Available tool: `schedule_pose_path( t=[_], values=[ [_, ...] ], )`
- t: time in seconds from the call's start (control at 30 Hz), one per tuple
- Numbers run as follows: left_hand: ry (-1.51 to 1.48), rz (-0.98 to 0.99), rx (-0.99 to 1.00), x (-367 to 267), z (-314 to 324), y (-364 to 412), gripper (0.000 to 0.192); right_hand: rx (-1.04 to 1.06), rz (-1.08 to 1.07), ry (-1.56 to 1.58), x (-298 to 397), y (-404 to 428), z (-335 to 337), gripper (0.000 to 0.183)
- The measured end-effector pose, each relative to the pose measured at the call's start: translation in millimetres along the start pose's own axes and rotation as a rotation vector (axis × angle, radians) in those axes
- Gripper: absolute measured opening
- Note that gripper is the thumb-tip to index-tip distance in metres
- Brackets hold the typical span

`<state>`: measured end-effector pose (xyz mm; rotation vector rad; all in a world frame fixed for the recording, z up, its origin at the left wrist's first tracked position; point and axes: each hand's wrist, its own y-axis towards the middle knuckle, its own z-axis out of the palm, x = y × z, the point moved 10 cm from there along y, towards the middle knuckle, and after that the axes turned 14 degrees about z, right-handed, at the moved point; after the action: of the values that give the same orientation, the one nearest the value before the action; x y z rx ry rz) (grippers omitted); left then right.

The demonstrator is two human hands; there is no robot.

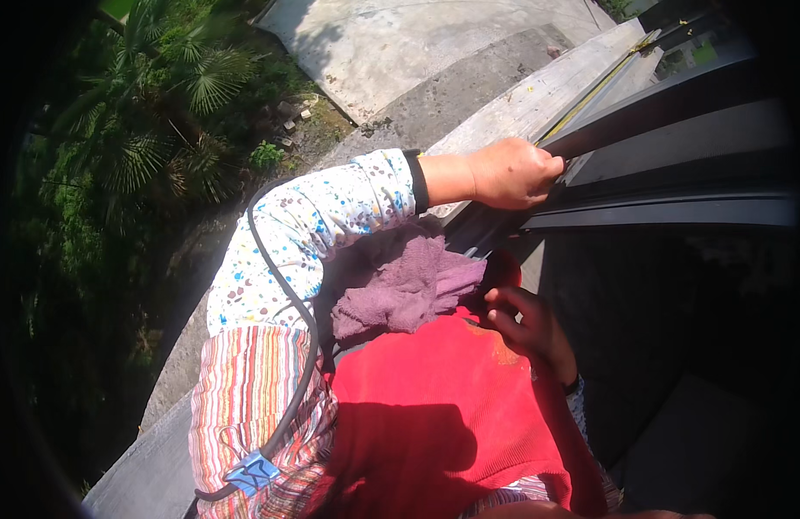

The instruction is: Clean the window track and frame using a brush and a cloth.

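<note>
My left hand (516, 174) reaches across the sill with its fingers curled, against the end of a dark metal window frame (633, 123). Whether anything is inside those fingers is hidden. Below that arm a bunched purple cloth (406, 285) lies against my front, above the red apron (426, 370). My right hand (526, 321) is close to the cloth's right side, partly in shadow, its fingers bent and apart and no object seen in them. A small dark red rounded thing (509, 269) shows just above it; what it is cannot be told.
A pale outer ledge (536, 91) runs beside the window track, with a yellow strip (585, 100) along it. Far below lie concrete paving (400, 45) and palm plants (211, 78). A black cable (273, 266) hangs along my left sleeve. Another dark frame rail (666, 213) extends to the right.
</note>
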<state>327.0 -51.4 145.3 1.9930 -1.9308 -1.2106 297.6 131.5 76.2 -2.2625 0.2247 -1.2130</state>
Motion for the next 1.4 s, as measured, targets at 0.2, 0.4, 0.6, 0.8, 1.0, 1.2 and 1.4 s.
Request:
schedule_pose_path(
  t=[0.2, 0.4, 0.6, 0.8, 1.0, 1.2, 1.4],
  values=[
    [0.071, 0.067, 0.115, -8.4, 6.0, 9.2, 0.015, -0.01, -0.03, -0.036, -2.4, 2.0, 1.6, 0.029],
    [0.072, 0.066, 0.091, -1.5, 4.4, 13.6, 0.014, 0.033, 0.054, 0.015, -2.9, 5.6, 3.9, 0.029],
    [-0.043, 0.096, -0.192, -30.6, -49.5, 1.6, 0.02, -0.012, 0.01, -0.039, -3.2, 8.3, -1.0, 0.028],
    [0.017, 0.114, -0.225, -34.3, -49.6, -1.5, 0.02, 0.014, 0.016, -0.025, -3.6, 9.8, 2.8, 0.028],
    [-0.014, 0.113, -0.34, -42.8, -68.1, -13.1, 0.019, -0.018, 0.01, -0.016, -7.2, 5.6, 4.8, 0.029],
    [0.062, 0.128, -0.223, -41.0, -48.4, -12.7, 0.016, -0.024, 0.001, -0.008, -5.6, 7.5, 4.6, 0.029],
    [0.122, 0.151, -0.188, -27.5, -22.8, -0.4, 0.017, 0.002, 0.067, 0.018, -16.9, 9.5, 6.7, 0.03]
  ],
)
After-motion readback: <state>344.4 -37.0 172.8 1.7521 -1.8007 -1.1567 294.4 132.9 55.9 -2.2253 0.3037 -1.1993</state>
